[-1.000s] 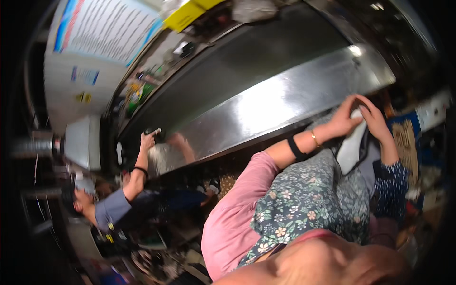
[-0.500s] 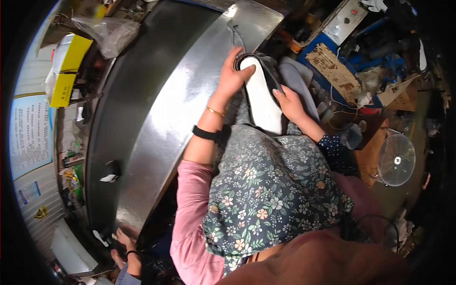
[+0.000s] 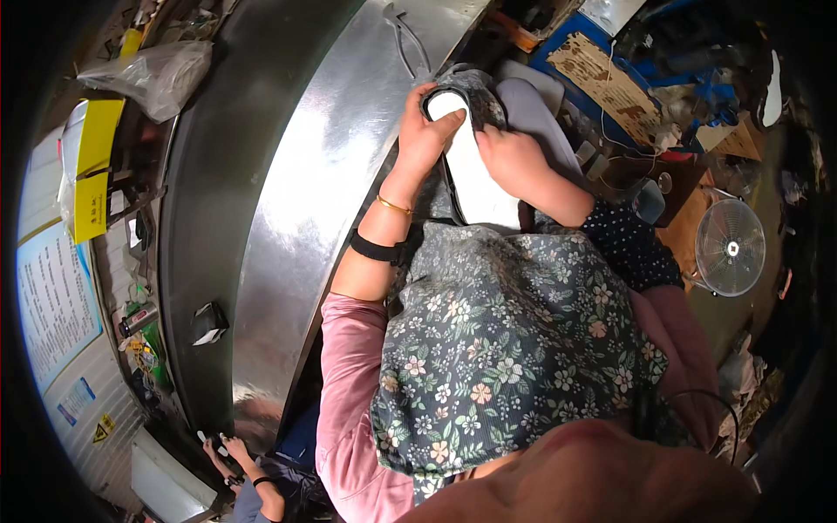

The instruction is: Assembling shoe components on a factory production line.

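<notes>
A shoe upper on a last [image 3: 485, 193] lies sole up over my lap, its white insole facing me and a dark upper edge wrapped round the rim. My left hand [image 3: 425, 131] grips the rounded far end from the left, thumb pressed on the white insole. On the opposite side my right hand [image 3: 516, 167] is closed, fingertips pinching at the right rim of the upper; what lies under those fingers is partly hidden. Beyond my left hand, a pair of metal pincers [image 3: 403, 42] rests on the shiny metal tabletop [image 3: 301, 166].
A dark conveyor belt [image 3: 209, 227] runs along the left, carrying a black shoe piece [image 3: 209, 324]. At lower left are a co-worker's hands [image 3: 234, 451]. Yellow boxes [image 3: 94, 174] and a plastic bag [image 3: 157, 78] line the far-left shelf. A fan [image 3: 731, 248] stands right.
My right hand has gone from lying along the shoe's right side to pinching its rim with curled fingers. My left hand keeps its grip. The whole view has shifted somewhat.
</notes>
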{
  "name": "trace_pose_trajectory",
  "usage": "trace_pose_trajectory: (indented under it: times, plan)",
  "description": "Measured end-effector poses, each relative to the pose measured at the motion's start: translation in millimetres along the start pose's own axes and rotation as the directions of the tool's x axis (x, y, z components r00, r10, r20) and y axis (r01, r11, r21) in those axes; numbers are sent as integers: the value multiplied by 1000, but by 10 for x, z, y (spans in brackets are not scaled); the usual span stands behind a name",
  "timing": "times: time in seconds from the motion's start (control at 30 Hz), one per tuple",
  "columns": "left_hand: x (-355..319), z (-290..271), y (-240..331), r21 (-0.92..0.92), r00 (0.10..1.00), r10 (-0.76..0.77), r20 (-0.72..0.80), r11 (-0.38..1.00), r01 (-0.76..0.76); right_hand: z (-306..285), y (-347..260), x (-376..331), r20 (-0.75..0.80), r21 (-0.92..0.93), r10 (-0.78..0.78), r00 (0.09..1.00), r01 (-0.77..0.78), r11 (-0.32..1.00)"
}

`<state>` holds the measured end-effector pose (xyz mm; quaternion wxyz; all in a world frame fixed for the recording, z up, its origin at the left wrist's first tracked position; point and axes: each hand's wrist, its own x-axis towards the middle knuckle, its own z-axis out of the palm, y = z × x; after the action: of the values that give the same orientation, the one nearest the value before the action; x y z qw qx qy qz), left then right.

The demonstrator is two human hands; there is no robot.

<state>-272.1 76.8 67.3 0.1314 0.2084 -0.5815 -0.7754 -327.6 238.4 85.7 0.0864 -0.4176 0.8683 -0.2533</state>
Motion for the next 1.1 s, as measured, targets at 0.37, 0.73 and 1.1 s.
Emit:
trace_pose_trajectory:
  times: [0.37, 0.73, 1.1]
  plan:
    - [129, 94, -84, 360, 994, 106, 30, 926, -110, 241, 420, -495, 267, 615, 194, 944, -322, 720]
    - [-206, 61, 499, 976, 986, 56, -156, 163, 146, 86, -221, -22, 281, 458, 179, 943, -295, 839]
    - [-656, -460, -47, 698, 996, 80, 42, 711, -86, 417, -28, -81, 168, 744, 262, 950, -296, 599]
